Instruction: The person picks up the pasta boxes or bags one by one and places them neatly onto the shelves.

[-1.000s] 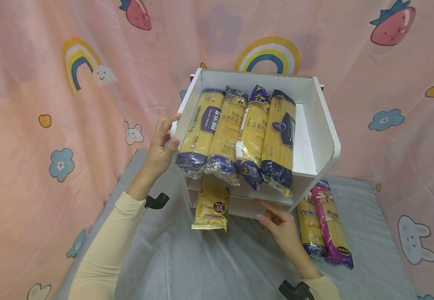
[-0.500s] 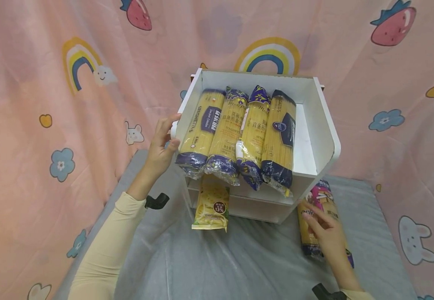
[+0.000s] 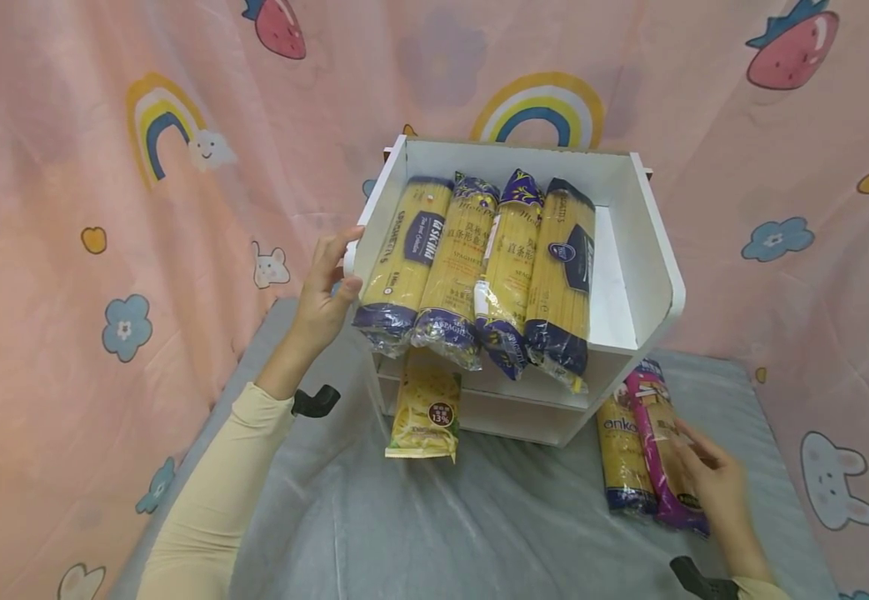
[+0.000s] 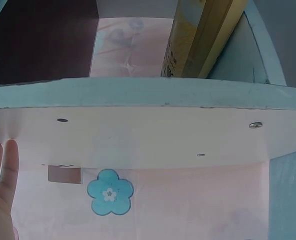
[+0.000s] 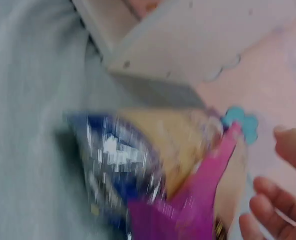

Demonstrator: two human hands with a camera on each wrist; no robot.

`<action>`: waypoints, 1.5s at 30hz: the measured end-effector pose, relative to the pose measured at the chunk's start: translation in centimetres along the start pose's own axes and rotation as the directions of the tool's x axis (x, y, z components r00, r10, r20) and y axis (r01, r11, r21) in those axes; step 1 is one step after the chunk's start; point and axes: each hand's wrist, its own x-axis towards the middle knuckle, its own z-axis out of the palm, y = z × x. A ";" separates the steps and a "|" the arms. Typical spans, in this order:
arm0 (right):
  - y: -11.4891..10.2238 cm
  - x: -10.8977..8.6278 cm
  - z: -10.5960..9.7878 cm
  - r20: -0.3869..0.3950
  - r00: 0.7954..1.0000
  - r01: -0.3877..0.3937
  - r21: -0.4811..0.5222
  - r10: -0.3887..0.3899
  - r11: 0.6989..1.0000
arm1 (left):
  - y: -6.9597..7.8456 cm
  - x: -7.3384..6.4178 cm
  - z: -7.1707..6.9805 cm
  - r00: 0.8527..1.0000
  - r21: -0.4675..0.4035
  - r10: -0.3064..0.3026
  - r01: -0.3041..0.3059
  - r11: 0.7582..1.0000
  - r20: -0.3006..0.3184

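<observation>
In the head view, my left hand (image 3: 322,287) holds the left front corner of a white shelf unit (image 3: 617,283), its thumb and forefinger on either side of the edge. Two straight fingers (image 4: 7,170) show against the white board in the left wrist view. My right hand (image 3: 719,483) hovers at the right side of a pink-and-purple pasta pack (image 3: 662,454); in the right wrist view its loosely bent fingers (image 5: 268,200) are apart from the pack. A yellow spaghetti pack (image 3: 621,454) lies beside that one on the grey cloth. The right wrist view is blurred.
Several spaghetti packs (image 3: 464,267) lie side by side on the sloping top shelf, with bare board to their right. A yellow pasta bag (image 3: 425,417) juts out from the shelf below. Grey cloth (image 3: 494,525) covers the surface; a printed pink curtain (image 3: 292,150) hangs behind.
My right hand has moved right, from the front of the lower shelf, across the two packs on the cloth, to the pink-and-purple pack's right side. My left hand has stayed on the shelf corner.
</observation>
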 end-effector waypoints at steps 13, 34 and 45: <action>3.5 2.6 -1.3 0.285 0.929 -0.127 -0.348 0.234 0.929 | 0.0 0.2 0.2 1.000 -0.022 0.020 -0.020 1.000 -0.016; 2.4 4.8 -3.9 0.627 0.743 -0.030 -0.318 0.234 0.948 | -0.1 0.1 0.2 1.000 -0.028 0.020 -0.021 0.999 -0.021; 3.6 4.0 -3.5 0.618 0.767 0.001 -0.271 0.173 0.963 | -0.1 0.1 0.2 1.000 -0.017 0.022 -0.022 1.000 -0.016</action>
